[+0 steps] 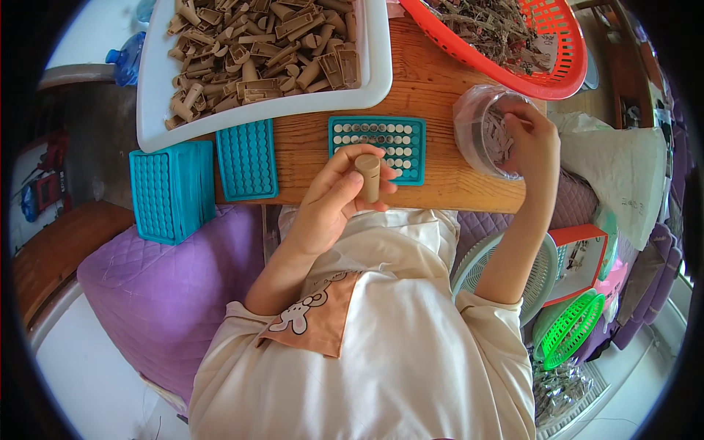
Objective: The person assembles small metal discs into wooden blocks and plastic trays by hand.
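While your left hand (331,196) pinches a tan tube-shaped piece (369,169) between thumb and fingers, roughly upright above the near edge of the table (433,66), by the teal tray (420,150) of round discs (400,129), your right hand (535,139) dips into the clear tub (467,128) of small pale strips (496,139), its fingertips too hidden to tell whether they grip one. This piece seems partway done; much looks left, judging by the white bin (377,51) heaped with loose tan parts (268,55), though which are finished is unclear.
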`<move>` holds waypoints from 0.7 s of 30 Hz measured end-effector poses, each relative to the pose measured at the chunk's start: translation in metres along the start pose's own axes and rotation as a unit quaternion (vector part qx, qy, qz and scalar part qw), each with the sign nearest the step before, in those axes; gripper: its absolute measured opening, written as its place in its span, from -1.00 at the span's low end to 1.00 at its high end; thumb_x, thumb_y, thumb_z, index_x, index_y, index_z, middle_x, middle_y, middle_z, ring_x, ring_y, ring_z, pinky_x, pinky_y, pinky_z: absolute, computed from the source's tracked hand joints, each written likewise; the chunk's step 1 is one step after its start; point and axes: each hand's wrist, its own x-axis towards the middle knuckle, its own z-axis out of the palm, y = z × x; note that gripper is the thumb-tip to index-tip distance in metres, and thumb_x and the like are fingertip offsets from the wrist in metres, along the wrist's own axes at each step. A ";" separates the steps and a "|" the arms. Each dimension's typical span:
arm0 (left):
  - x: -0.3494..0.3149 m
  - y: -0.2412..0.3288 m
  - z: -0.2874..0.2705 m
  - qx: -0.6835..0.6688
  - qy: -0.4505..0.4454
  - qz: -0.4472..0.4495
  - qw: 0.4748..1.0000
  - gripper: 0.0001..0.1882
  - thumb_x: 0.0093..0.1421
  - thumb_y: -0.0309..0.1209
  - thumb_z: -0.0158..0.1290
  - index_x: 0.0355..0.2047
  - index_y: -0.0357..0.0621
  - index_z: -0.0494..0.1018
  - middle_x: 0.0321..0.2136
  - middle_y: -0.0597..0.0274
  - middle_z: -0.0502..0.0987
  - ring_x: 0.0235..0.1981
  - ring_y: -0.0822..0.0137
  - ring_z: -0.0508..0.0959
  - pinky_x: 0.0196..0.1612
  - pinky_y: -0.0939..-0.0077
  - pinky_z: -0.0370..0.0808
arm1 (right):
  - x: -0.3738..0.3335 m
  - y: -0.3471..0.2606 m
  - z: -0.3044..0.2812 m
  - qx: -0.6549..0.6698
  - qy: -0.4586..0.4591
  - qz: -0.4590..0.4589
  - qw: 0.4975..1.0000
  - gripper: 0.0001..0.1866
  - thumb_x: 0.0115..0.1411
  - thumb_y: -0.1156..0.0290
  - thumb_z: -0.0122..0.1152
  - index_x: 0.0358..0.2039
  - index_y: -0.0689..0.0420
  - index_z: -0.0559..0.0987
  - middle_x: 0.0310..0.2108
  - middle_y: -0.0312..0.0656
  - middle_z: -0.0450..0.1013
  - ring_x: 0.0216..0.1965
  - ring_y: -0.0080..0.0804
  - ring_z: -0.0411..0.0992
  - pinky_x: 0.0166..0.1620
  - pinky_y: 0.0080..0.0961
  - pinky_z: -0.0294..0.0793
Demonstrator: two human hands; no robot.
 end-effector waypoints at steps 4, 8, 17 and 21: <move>0.004 -0.002 -0.001 -0.224 -0.066 -0.076 0.969 -0.65 0.16 -0.39 -0.22 -0.06 -0.23 0.10 -0.21 -0.04 0.33 -0.14 0.07 0.38 -0.30 0.33 0.53 | -0.003 0.005 -0.018 0.174 -0.065 0.063 0.981 -0.88 0.02 0.55 0.01 -0.43 0.27 0.51 -0.61 -0.37 0.33 -0.62 -0.71 0.24 -0.50 -0.76 0.28; 0.010 -0.005 0.005 -0.325 -0.116 -0.118 0.931 -0.65 0.15 -0.40 -0.21 -0.06 -0.23 0.09 -0.21 -0.09 0.32 -0.14 -0.01 0.37 -0.36 0.34 0.57 | -0.009 0.004 -0.019 0.244 -0.049 0.041 0.968 -0.88 0.04 0.57 -0.01 -0.41 0.28 0.49 -0.57 -0.39 0.34 -0.58 -0.72 0.24 -0.50 -0.82 0.23; 0.013 -0.013 0.011 -0.308 -0.120 -0.148 0.932 -0.65 0.14 -0.39 -0.19 -0.07 -0.22 0.10 -0.23 -0.06 0.33 -0.18 0.05 0.42 -0.42 0.42 0.57 | -0.014 0.010 -0.023 0.276 -0.055 0.091 0.955 -0.90 0.09 0.54 -0.05 -0.38 0.25 0.42 -0.55 -0.34 0.38 -0.53 -0.70 0.33 -0.52 -0.84 0.21; 0.012 -0.014 0.014 -0.306 -0.104 -0.166 0.932 -0.64 0.14 -0.38 -0.19 -0.06 -0.20 0.10 -0.23 -0.05 0.33 -0.17 0.05 0.41 -0.43 0.42 0.57 | -0.020 0.003 -0.020 0.265 -0.013 0.069 0.962 -0.91 0.11 0.55 -0.09 -0.39 0.23 0.41 -0.52 -0.31 0.39 -0.54 -0.68 0.35 -0.51 -0.84 0.21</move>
